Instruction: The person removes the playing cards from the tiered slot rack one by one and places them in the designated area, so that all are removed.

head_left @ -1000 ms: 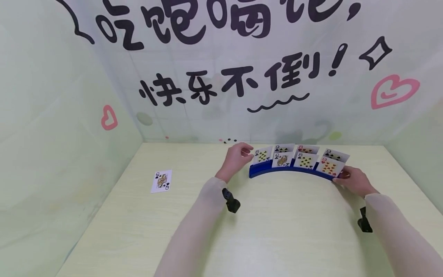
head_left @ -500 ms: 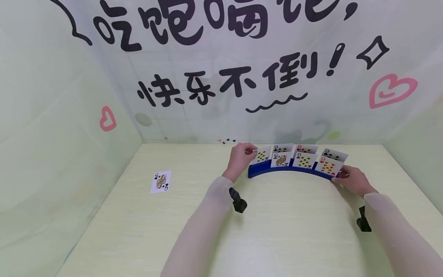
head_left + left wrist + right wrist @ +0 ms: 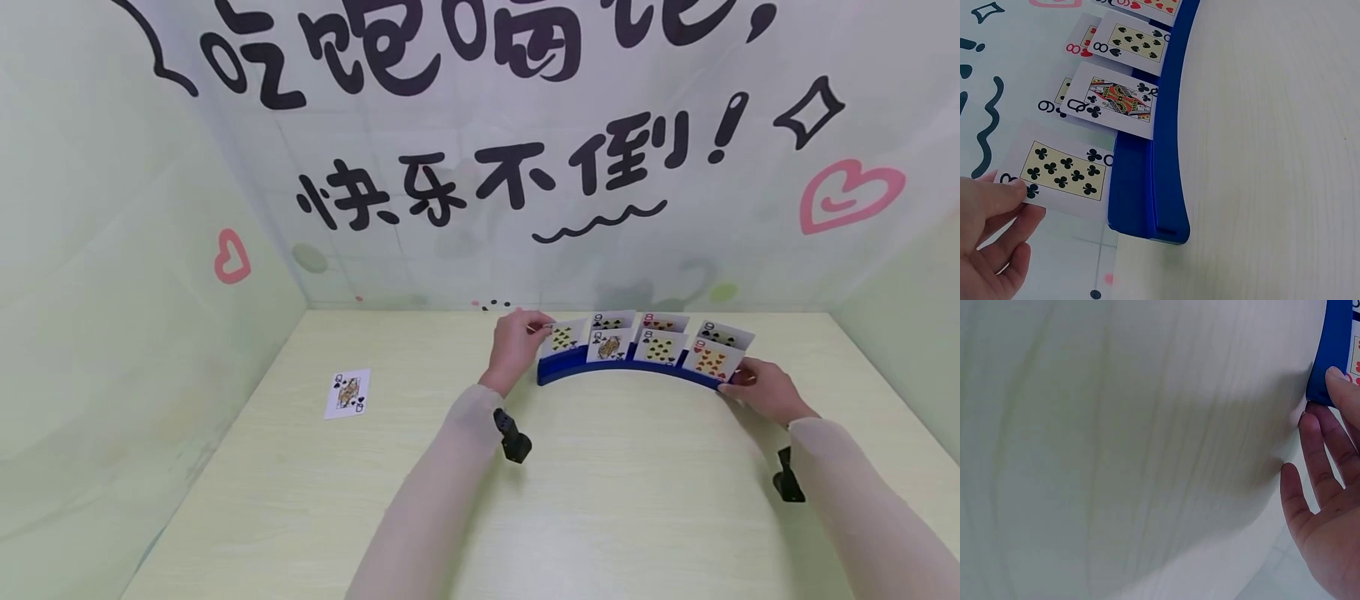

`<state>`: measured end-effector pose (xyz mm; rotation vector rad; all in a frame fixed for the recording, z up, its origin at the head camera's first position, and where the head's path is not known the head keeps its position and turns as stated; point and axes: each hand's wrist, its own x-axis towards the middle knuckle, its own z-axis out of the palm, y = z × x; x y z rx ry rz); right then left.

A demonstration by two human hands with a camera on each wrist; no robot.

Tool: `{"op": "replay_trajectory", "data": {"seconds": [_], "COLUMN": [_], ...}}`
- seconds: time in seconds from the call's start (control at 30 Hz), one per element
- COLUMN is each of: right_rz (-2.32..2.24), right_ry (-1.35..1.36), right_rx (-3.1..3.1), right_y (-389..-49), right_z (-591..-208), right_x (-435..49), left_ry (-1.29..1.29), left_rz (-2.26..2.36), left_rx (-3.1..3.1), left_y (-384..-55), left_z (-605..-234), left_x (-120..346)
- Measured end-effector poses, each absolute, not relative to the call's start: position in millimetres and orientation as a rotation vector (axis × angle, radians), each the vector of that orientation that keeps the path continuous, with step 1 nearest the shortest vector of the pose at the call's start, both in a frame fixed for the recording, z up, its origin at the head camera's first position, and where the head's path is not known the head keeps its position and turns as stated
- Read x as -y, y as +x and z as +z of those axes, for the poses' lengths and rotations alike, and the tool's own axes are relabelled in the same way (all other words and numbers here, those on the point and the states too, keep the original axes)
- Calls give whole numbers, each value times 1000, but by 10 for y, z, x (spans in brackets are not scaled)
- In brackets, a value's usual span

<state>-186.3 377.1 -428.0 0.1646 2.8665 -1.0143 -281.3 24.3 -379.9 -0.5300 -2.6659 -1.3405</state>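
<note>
Near the back wall stands a curved blue card holder (image 3: 630, 366) with several playing cards propped in it, some behind others. My left hand (image 3: 513, 352) is at the holder's left end. Between thumb and fingers it pinches the upper left corner of a clubs playing card (image 3: 1063, 170). Whether that card's lower edge is in a slot, I cannot tell. To its right leans a queen of clubs (image 3: 1116, 100). My right hand (image 3: 768, 390) grips the holder's right end, thumb in front; in the right wrist view only that blue end (image 3: 1330, 353) shows.
A queen card (image 3: 348, 393) lies face up on the left part of the pale wooden table (image 3: 600, 500). A printed cloth wall (image 3: 420, 267) rises right behind the holder, and further walls close in the left and right sides.
My left hand has moved right to the clubs card, pinched its corner and shifted it slightly up and left. The right hand has kept its grip on the holder.
</note>
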Motion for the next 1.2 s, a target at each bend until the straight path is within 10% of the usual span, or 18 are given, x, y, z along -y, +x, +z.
{"op": "replay_trajectory", "data": {"seconds": [1.2], "right_rz": [-1000], "right_ry": [177], "right_rx": [-2855], "right_y": [-1875], "right_z": [-4292], "right_x": [-3783], "left_ry": [-538], "left_rz": [-1246], "left_rx": [2666], "left_y": [-2868], "left_z": [-3682], "left_x": [451]}}
